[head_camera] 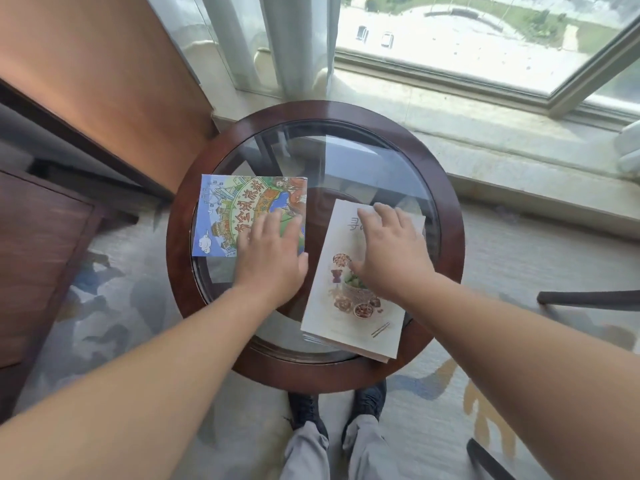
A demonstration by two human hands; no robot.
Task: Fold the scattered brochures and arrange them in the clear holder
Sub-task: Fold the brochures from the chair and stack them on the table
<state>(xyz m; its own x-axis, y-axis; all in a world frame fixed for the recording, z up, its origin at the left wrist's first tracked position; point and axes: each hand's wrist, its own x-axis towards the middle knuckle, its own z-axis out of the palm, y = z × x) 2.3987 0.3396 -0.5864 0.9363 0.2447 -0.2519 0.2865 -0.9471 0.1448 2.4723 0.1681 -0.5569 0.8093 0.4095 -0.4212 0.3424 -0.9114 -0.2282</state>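
A patterned carpet (114, 306) is spreading under everything, and a large window (485, 39) with a pale curtain (298, 43) is running along the far side above a stone sill (485, 140). A dark wooden cabinet (41, 258) is standing at the left. A round table (178, 220), with a dark wooden rim around a glass tabletop, is sitting in the middle, just in front of the sill.

A white brochure (349, 327) printed with bowls of food is lying on the right half of the tabletop, turned at a slant. Its near end is reaching over the wooden rim at the near right edge, with several paper layers showing there. A colourful brochure (228, 209), a cartoon town with large Chinese characters, is lying flat on the left half, close to the left edge. The two are lying near each other without touching.

The left hand (270, 258) is resting palm down on the near right corner of the colourful brochure, fingers straight and together. The right hand (391, 247) is lying on the far half of the white brochure, fingers spread and reaching its far edge, gripping nothing.

Two dark shoes (304, 410) are standing on the carpet just under the table's near edge.
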